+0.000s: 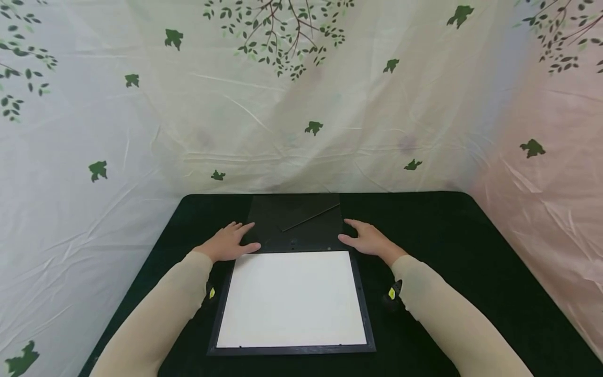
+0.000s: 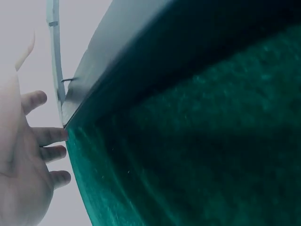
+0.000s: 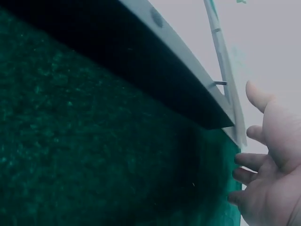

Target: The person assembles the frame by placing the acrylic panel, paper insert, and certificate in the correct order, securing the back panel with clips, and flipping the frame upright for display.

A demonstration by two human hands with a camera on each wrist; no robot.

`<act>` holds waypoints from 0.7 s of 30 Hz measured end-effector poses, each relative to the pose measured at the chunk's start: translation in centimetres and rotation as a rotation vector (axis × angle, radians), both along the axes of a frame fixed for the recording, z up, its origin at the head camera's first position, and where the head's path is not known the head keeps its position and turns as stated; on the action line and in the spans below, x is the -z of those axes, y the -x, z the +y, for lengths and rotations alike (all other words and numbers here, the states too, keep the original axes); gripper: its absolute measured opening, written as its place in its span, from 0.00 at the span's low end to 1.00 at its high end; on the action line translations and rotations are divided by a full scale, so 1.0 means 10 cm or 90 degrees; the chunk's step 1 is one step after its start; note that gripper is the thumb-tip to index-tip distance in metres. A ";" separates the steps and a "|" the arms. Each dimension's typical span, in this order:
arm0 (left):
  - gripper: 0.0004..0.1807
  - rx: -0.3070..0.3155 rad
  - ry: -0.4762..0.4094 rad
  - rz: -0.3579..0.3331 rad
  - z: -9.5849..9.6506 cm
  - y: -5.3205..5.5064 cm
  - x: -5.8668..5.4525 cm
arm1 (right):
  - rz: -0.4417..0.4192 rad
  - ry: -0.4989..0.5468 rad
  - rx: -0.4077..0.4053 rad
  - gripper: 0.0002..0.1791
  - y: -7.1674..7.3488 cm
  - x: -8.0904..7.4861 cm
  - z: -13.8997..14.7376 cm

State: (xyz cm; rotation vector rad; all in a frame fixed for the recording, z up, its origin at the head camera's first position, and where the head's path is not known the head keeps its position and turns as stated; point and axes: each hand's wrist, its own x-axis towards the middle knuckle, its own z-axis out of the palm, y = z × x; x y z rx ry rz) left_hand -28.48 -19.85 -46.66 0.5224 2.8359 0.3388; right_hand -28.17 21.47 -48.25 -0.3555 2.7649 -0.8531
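Observation:
A black picture frame lies on the dark green table with a white sheet filling its inside. Just beyond its far edge is a dark flat board, crossed by a thin slanting dark strip. My left hand is at the board's left side, fingers spread, thumb close to the frame's far left corner. At the board's right side is my right hand, its fingers loosely extended and its thumb pointing inward. Both wrist views show relaxed fingers, left and right, with nothing gripped.
The dark green table has rounded far corners. Hanging cloth printed with leaves and branches encloses its back and sides. Dark wrist devices with yellow marks sit under both sleeves, beside the frame.

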 end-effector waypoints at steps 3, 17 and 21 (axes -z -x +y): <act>0.52 -0.012 0.007 -0.019 0.04 0.02 0.03 | -0.007 -0.021 -0.020 0.45 0.03 0.04 -0.04; 0.52 -0.019 0.014 -0.061 0.08 -0.01 0.04 | -0.015 -0.040 -0.024 0.44 -0.01 0.12 -0.22; 0.51 -0.015 0.007 -0.074 0.07 0.01 0.05 | -0.018 -0.029 -0.011 0.43 -0.01 0.11 -0.25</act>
